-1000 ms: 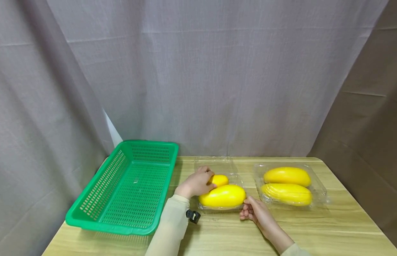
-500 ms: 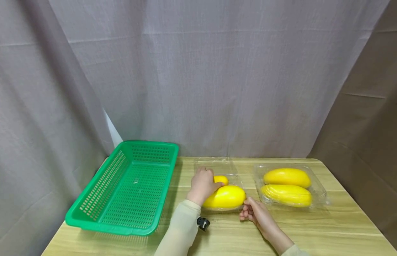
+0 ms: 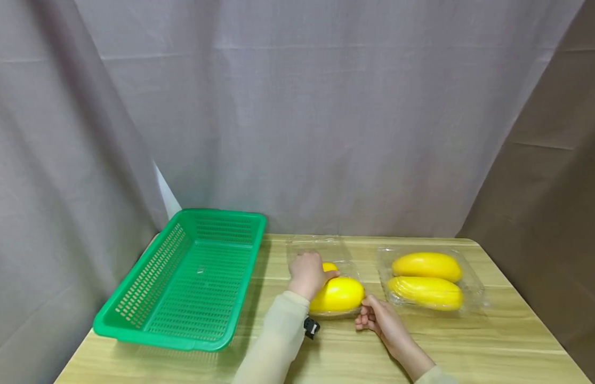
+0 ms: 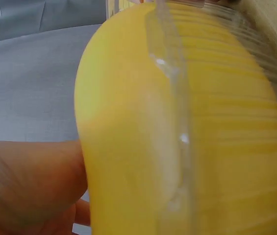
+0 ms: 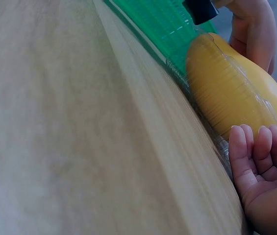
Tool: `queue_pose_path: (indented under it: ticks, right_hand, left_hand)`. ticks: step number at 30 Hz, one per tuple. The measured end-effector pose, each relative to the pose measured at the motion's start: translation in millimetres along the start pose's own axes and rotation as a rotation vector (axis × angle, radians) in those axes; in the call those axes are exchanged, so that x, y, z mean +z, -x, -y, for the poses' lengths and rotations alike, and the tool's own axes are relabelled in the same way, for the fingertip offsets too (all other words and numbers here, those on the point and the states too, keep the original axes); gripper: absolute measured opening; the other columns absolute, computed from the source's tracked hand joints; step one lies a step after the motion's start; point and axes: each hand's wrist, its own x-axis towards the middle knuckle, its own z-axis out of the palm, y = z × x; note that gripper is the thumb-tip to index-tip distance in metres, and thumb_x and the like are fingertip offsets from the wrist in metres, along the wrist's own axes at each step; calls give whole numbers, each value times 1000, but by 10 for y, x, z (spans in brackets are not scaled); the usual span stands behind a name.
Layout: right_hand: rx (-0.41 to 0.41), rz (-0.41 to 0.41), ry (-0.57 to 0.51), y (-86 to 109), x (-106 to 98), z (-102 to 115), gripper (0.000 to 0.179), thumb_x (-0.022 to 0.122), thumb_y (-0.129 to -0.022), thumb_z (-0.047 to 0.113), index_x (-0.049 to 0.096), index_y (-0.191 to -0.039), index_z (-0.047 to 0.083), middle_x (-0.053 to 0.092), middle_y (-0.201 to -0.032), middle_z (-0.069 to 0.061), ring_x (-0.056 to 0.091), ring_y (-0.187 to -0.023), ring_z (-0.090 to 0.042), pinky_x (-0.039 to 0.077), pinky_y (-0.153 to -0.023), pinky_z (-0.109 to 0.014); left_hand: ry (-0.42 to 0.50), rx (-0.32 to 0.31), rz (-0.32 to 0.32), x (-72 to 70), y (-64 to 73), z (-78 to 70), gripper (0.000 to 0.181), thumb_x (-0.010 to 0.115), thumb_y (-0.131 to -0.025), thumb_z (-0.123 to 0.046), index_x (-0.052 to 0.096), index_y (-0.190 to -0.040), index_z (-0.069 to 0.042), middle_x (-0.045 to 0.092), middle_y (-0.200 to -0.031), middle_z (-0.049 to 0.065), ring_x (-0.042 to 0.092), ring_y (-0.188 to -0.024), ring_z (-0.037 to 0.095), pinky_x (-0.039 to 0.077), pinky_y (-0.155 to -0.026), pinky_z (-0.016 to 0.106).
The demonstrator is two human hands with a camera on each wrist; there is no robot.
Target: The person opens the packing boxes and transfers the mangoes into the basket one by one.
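Observation:
In the head view, a clear plastic clamshell box lies with its lid folded back, holding two long, smooth yellow fruits. My left hand grips the back yellow fruit from above, its thumb between the two fruits; that fruit is mostly covered by the hand. The front yellow fruit rests along the box's near side and fills the left wrist view, where the left thumb shows behind it. At the box's near right corner, my right hand pinches the plastic rim, with its other fingers loosely curled.
Left of the box stands a green perforated basket with nothing large in it. On the right, a second clear plastic box holds two similar yellow fruits. A grey curtain hangs behind the wooden table.
My left hand has shifted rightward over the back fruit, with its thumb now further across between the fruits. The right hand keeps its place at the box's corner.

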Motion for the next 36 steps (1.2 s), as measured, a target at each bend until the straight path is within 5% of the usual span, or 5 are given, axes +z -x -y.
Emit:
queue_pose_path:
  ticks: [12, 21, 29, 36]
  right_hand:
    - [-12, 25, 7, -11, 4, 14, 27, 45, -100, 18, 55, -79, 5, 56, -70, -4, 61, -67, -16, 59, -70, -32]
    - [-10, 16, -1, -9, 13, 8, 28, 45, -101, 17, 54, -77, 7, 55, -67, -3, 62, -66, -15, 59, -69, -31]
    - [-6, 5, 20, -11, -7, 4, 28, 44, -101, 17, 54, -77, 7, 55, -68, -3, 62, -66, -15, 59, -69, -31]
    - [8, -9, 27, -26, -5, -9, 28, 44, -101, 17, 55, -78, 5, 56, -69, -4, 62, -67, -16, 59, -70, -32]
  left_hand:
    - [15, 25, -3, -3, -22, 35, 58, 74, -81, -64, 65, -84, -7, 59, -78, 7, 60, -64, 19, 51, -54, 32]
    - [10, 16, -9, 32, -52, 31, 68, 70, -80, -71, 68, -90, -4, 59, -79, 8, 60, -63, 19, 48, -52, 30]
    - [94, 36, -28, 56, -43, 47, 56, 71, -83, -63, 53, -66, -12, 52, -75, 5, 55, -59, 17, 46, -49, 30]
    - [36, 5, -22, 59, -45, 29, 65, 69, -80, -72, 67, -81, -6, 59, -82, 8, 60, -64, 19, 46, -51, 30]
